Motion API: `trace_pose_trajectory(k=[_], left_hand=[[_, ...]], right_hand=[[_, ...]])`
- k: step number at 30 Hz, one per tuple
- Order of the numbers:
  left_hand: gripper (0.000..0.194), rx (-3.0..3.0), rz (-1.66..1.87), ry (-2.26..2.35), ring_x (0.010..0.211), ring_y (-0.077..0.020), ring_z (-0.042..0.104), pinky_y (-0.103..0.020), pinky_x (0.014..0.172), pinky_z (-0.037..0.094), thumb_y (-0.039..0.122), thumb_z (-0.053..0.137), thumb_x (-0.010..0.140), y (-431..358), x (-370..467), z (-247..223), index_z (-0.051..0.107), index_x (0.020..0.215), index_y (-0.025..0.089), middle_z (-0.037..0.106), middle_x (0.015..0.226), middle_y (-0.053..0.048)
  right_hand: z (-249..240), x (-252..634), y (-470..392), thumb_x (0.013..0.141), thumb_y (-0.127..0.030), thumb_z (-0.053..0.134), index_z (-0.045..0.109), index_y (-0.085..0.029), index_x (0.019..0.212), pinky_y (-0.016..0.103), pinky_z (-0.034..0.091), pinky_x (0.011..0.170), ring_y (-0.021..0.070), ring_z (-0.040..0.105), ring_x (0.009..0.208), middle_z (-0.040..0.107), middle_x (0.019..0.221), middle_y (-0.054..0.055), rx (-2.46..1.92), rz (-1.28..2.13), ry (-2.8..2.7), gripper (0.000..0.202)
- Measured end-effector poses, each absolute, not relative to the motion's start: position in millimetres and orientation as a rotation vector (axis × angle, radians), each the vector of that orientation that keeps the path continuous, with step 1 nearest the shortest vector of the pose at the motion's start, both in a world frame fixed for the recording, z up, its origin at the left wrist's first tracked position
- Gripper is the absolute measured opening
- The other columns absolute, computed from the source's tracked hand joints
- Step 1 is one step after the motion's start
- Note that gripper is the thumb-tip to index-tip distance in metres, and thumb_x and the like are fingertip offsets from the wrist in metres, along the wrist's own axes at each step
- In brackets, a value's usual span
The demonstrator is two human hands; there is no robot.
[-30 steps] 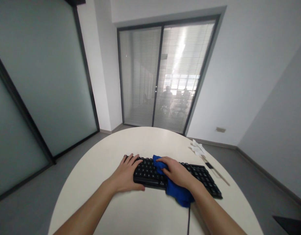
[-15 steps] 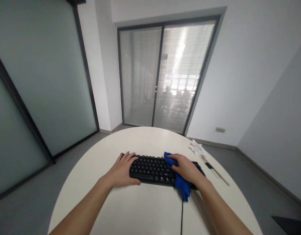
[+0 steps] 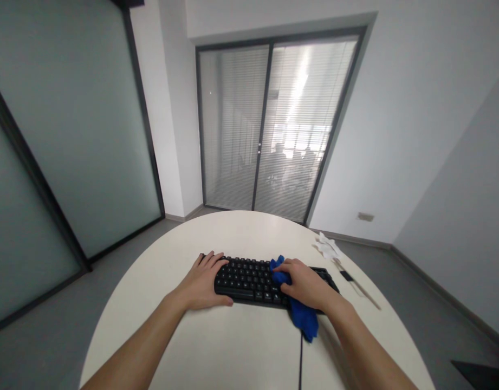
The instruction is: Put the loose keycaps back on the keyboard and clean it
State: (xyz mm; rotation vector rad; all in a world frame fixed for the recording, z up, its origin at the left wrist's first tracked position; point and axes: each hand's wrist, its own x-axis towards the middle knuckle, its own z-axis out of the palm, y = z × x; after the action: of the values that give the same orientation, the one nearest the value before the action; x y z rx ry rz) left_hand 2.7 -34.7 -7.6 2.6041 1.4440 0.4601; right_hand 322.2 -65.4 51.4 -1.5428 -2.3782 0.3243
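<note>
A black keyboard (image 3: 249, 279) lies on the round white table. At its left end, my left hand (image 3: 204, 281) steadies it, fingers over the far left corner and thumb along the near edge. My right hand (image 3: 304, 281) is closed on a blue cloth (image 3: 280, 273) and presses it onto the keys right of the middle. The cloth's loose end hangs over the near edge onto the table. The keys under the right hand and cloth are hidden.
A thin stick-handled tool with a white fluffy head (image 3: 327, 247) lies at the table's right edge. A black cable (image 3: 300, 360) runs from under the cloth towards me. Beyond the table (image 3: 241, 227) stand a glass door with blinds (image 3: 269, 130) and frosted panels.
My right hand and the blue cloth have shifted slightly left over the keys. The cloth's loose end hangs a little nearer to me. My left hand and the keyboard have stayed put.
</note>
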Motion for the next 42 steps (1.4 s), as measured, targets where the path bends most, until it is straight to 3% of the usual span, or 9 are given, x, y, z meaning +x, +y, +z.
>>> trace_pose_trajectory(k=[11, 14, 18, 22, 33, 37, 42], left_hand=[[0.102, 2.605, 0.463, 1.442, 0.148, -0.0404, 0.026, -0.061, 0.122, 0.015, 0.076, 0.076, 0.057, -35, 3, -6, 0.046, 0.143, 0.027, 0.037, 0.159, -0.01], [0.103, 2.61, 0.461, 1.449, 0.148, -0.0402, 0.027, -0.06, 0.122, 0.015, 0.075, 0.076, 0.057, -35, 2, -7, 0.046, 0.143, 0.027, 0.037, 0.159, -0.011], [0.104, 2.623, 0.465, 1.438, 0.148, -0.0403, 0.026, -0.06, 0.122, 0.015, 0.076, 0.076, 0.057, -35, 2, -8, 0.045, 0.144, 0.027, 0.037, 0.159, -0.011], [0.105, 2.619, 0.464, 1.445, 0.149, -0.0396, 0.025, -0.059, 0.122, 0.014, 0.077, 0.076, 0.057, -35, 3, -8, 0.045, 0.144, 0.027, 0.036, 0.16, -0.011], [0.107, 2.598, 0.438, 1.446, 0.149, -0.0411, 0.024, -0.061, 0.122, 0.015, 0.078, 0.075, 0.056, -34, 6, -8, 0.044, 0.145, 0.026, 0.034, 0.161, -0.011], [0.108, 2.596, 0.437, 1.453, 0.149, -0.0403, 0.023, -0.06, 0.122, 0.015, 0.078, 0.076, 0.056, -34, 6, -8, 0.044, 0.146, 0.026, 0.035, 0.16, -0.011], [0.108, 2.588, 0.448, 1.455, 0.149, -0.0407, 0.025, -0.059, 0.122, 0.017, 0.076, 0.077, 0.055, -33, 6, -7, 0.045, 0.145, 0.027, 0.035, 0.16, -0.01]], right_hand=[[65, 319, -77, 0.066, -0.017, 0.064, 0.076, -0.023, 0.094, 0.032, 0.048, 0.091, 0.0225, 0.065, 0.094, 0.072, 0.1, 0.003, -1.379, 0.554, -2.473, 0.031], [62, 313, -76, 0.072, -0.016, 0.062, 0.074, -0.024, 0.105, 0.034, 0.048, 0.096, 0.0224, 0.064, 0.101, 0.071, 0.108, 0.003, -1.311, 0.53, -2.412, 0.036], [44, 297, -73, 0.087, -0.023, 0.058, 0.062, -0.025, 0.133, 0.043, 0.037, 0.113, 0.0256, 0.052, 0.128, 0.058, 0.139, 0.009, -1.226, 0.326, -2.35, 0.047], [31, 286, -73, 0.095, -0.033, 0.056, 0.062, -0.023, 0.134, 0.044, 0.036, 0.115, 0.0267, 0.049, 0.131, 0.057, 0.14, 0.011, -1.162, 0.323, -2.459, 0.041], [46, 283, -82, 0.073, -0.017, 0.07, 0.073, -0.024, 0.106, 0.036, 0.044, 0.101, 0.024, 0.059, 0.108, 0.068, 0.115, 0.005, -1.072, 0.403, -2.553, 0.034], [42, 274, -83, 0.078, -0.019, 0.067, 0.071, -0.025, 0.116, 0.038, 0.04, 0.104, 0.0248, 0.056, 0.113, 0.065, 0.124, 0.005, -1.005, 0.354, -2.569, 0.039], [38, 276, -80, 0.073, -0.019, 0.073, 0.071, -0.026, 0.117, 0.037, 0.041, 0.104, 0.0251, 0.055, 0.114, 0.063, 0.128, 0.005, -1.058, 0.377, -2.603, 0.044]])
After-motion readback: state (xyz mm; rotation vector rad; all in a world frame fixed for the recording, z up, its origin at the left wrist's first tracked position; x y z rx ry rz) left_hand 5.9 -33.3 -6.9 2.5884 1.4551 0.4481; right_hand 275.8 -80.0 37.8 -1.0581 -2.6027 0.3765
